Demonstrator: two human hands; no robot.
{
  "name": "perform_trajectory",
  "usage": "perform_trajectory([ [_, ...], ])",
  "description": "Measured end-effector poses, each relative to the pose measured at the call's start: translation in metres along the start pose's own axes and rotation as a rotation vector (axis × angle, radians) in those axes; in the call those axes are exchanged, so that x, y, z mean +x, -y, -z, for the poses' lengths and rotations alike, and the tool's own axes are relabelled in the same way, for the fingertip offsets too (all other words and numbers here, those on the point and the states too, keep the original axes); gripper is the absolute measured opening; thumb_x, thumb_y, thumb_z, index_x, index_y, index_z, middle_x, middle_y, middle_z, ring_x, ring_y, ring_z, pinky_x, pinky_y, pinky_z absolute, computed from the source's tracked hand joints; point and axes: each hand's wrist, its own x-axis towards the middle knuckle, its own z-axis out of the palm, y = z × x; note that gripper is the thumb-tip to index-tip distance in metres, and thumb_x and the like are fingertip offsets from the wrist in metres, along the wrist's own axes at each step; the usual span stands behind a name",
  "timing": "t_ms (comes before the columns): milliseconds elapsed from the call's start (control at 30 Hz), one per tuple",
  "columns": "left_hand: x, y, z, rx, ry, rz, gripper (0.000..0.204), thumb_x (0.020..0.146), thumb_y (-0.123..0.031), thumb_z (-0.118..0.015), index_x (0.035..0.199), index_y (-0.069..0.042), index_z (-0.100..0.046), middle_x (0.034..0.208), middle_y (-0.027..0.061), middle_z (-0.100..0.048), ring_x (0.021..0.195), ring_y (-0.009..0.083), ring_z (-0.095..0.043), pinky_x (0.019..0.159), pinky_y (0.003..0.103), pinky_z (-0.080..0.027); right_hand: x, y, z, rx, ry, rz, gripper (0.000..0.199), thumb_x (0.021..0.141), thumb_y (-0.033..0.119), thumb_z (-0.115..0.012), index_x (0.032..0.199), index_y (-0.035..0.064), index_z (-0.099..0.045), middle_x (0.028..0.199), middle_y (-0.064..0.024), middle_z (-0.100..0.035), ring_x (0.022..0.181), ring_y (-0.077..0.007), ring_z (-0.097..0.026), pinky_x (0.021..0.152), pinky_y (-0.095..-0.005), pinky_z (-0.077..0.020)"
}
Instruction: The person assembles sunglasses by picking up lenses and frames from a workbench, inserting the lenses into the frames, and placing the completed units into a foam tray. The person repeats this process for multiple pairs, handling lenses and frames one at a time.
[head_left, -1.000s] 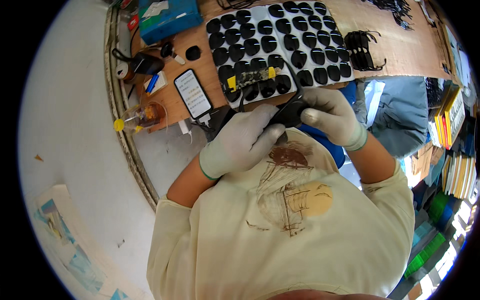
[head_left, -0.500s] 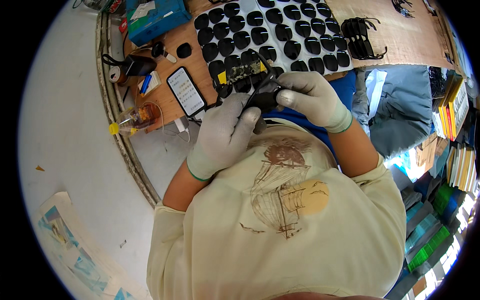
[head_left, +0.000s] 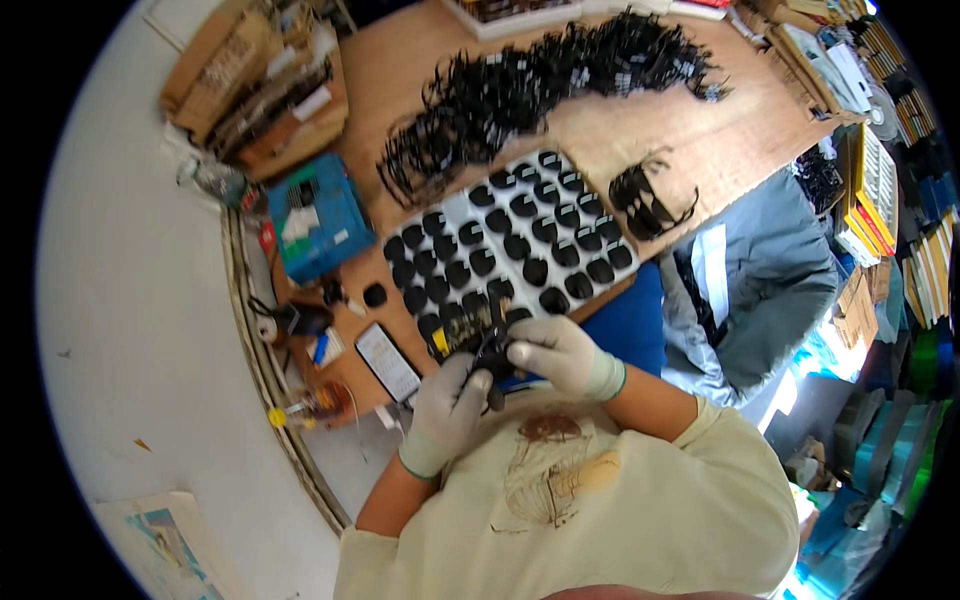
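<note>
- Currently, both gloved hands meet close to the front edge of the wooden table [head_left: 385,60], just above the wearer's shirt [head_left: 640,510].
- The left hand [head_left: 442,410] is closed around the near-left side of a pair of black glasses [head_left: 492,356], thumb uppermost.
- The right hand [head_left: 568,358] pinches the same piece from the other side, thumb and fingers narrowed together; exactly which part they press is too small to tell.
- So the black glasses lie between the two hands, in front of the white tray [head_left: 457,213].
- On that tray, dark lenses [head_left: 516,247] sit in rows.
- Left of the tray are a single lens [head_left: 375,294], a lit phone [head_left: 388,362] and a blue box [head_left: 320,220].
- A bottle with a yellow cap [head_left: 325,402] is near the phone.
- Beyond the tray, a long heap of black frames [head_left: 560,85] stretches across the table.
- Right of the tray, a small group of sunglasses [head_left: 643,203] lies near the table's edge.
</note>
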Motion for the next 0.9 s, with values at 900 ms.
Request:
perform_trajectory([
  [900,0.020,-0.013,0.035,-0.016,0.084,-0.059,0.025,0.100,-0.018,-0.059,0.113,0.003,-0.059,0.081,0.0055,-0.064,0.073,0.0118,-0.061,0.065,0.028,-0.051,0.017,0.038,-0.010,-0.595,-0.074,0.182,0.025,0.088,0.016,-0.069,0.076,-0.0025,-0.057,0.067,-0.0163,-0.051,0.057,-0.0312,-0.048,0.055,-0.0397,-0.0403],
])
